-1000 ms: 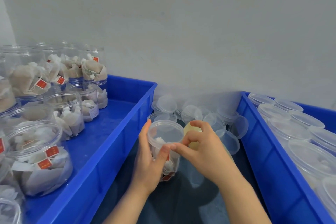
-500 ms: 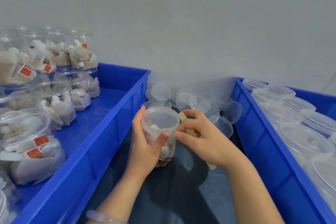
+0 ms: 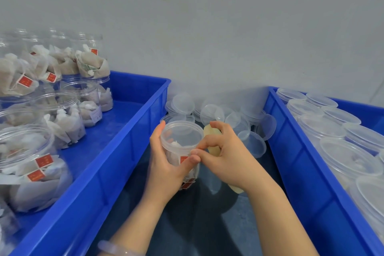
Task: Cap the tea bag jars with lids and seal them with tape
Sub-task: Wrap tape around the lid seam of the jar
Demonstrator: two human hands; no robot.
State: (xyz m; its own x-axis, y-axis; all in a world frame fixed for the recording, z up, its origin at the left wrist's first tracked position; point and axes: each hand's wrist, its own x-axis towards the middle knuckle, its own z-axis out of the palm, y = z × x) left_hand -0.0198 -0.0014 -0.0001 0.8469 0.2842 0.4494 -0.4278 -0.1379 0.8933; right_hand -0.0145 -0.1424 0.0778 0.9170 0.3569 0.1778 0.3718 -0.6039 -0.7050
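Nearest to me, a pale bracelet (image 3: 116, 248) sits on the left wrist, below the jar (image 3: 180, 143) in the view, over the dark tabletop (image 3: 197, 224).

My left hand (image 3: 166, 164) wraps the jar from its left side, fingers behind it and thumb across the front wall. The jar stands upright on the tabletop, between the two crates. It is clear plastic, holds tea bags with red tags, and has a translucent lid (image 3: 182, 133) on its mouth.

My right hand (image 3: 226, 156) comes in from the jar's right. Its fingers are curled over a yellowish tape roll (image 3: 211, 132), and its thumb and a fingertip pinch at the jar's wall just under the lid, touching the left thumb. I cannot tell whether any tape is on the jar.

Just behind the jar lies a loose heap of clear lids (image 3: 212, 111).

To the jar's left is a blue crate (image 3: 116, 151) of open tea bag jars (image 3: 58, 118), some stacked. To its right, a second blue crate (image 3: 301, 162) holds capped jars (image 3: 349, 156).

A grey wall (image 3: 207, 27) rises behind the jar.
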